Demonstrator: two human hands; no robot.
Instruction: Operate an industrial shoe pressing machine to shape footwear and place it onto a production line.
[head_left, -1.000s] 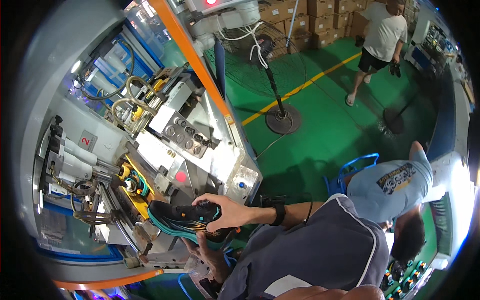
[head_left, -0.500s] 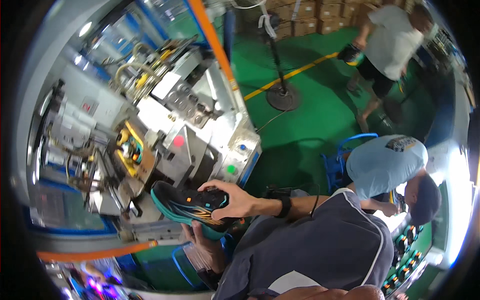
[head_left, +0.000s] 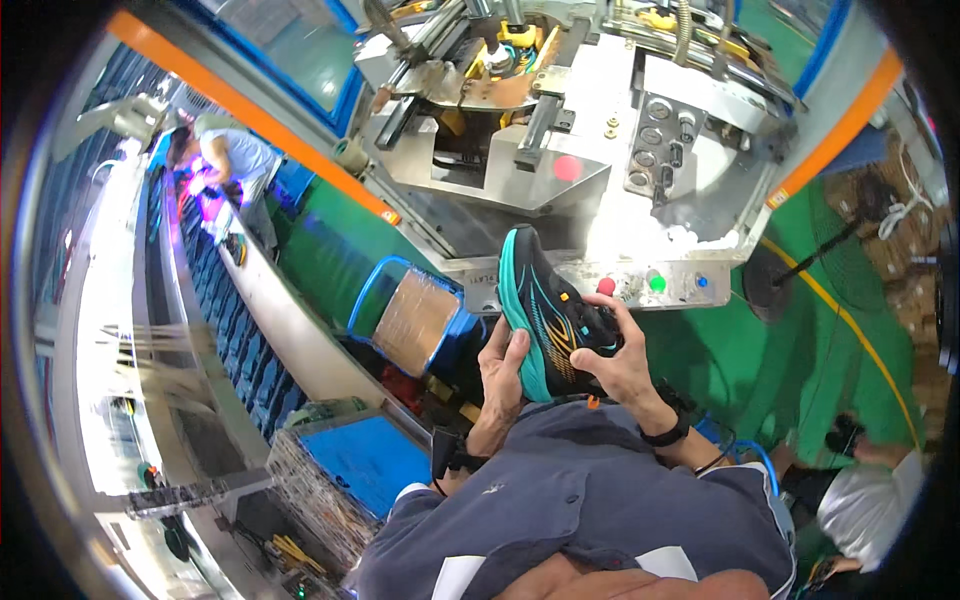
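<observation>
Between my two hands is a black running shoe (head_left: 545,300) with a teal sole and orange and blue accents, its toe pointing away from me. My left hand (head_left: 503,365) grips the sole side near the heel, thumb pressed against the teal edge. On the other side, my right hand (head_left: 625,355) closes around the shoe's collar and upper, thumb across the side. Just beyond the shoe stands a metal machine with a button panel (head_left: 690,284) carrying red, green and blue buttons.
A conveyor (head_left: 265,310) runs along the left, with a person (head_left: 235,160) working at its far end. A blue chair with a cardboard seat (head_left: 412,312) and a blue-topped box (head_left: 365,460) stand at left. At right are a fan stand (head_left: 770,280) and another person (head_left: 870,510).
My view has swung left, so the machine now lies straight ahead and the conveyor shows. The shoe has stayed in both hands and now points toward the machine.
</observation>
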